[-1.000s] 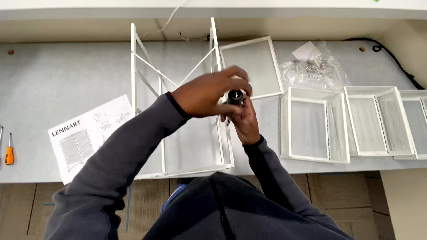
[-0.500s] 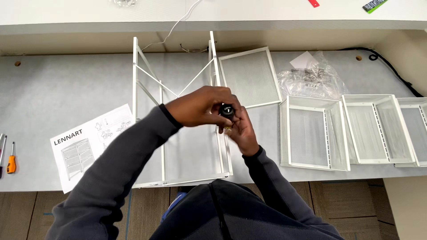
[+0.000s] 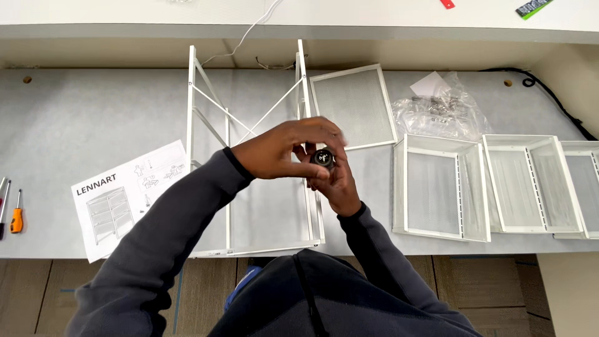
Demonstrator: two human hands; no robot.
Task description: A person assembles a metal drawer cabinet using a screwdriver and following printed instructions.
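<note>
A small black round part (image 3: 323,158), perhaps a caster wheel, sits between both my hands above a white metal frame (image 3: 249,118) lying on the grey table. My left hand (image 3: 284,150) pinches the part from the left and top with thumb and fingers. My right hand (image 3: 337,184) cups it from below and behind. The hands are level with the frame's right-hand rail (image 3: 307,93). Whether the part touches the rail is hidden by my fingers.
A white mesh panel (image 3: 354,106) lies behind the hands. Three white mesh drawers (image 3: 440,187) stand in a row at right, a clear bag of hardware (image 3: 440,109) behind them. An instruction sheet (image 3: 128,196) and an orange screwdriver (image 3: 17,215) lie at left.
My hands with the black part have dropped slightly towards me along the frame's right rail. The left fingers have shifted round the part. The view has tilted a little.
</note>
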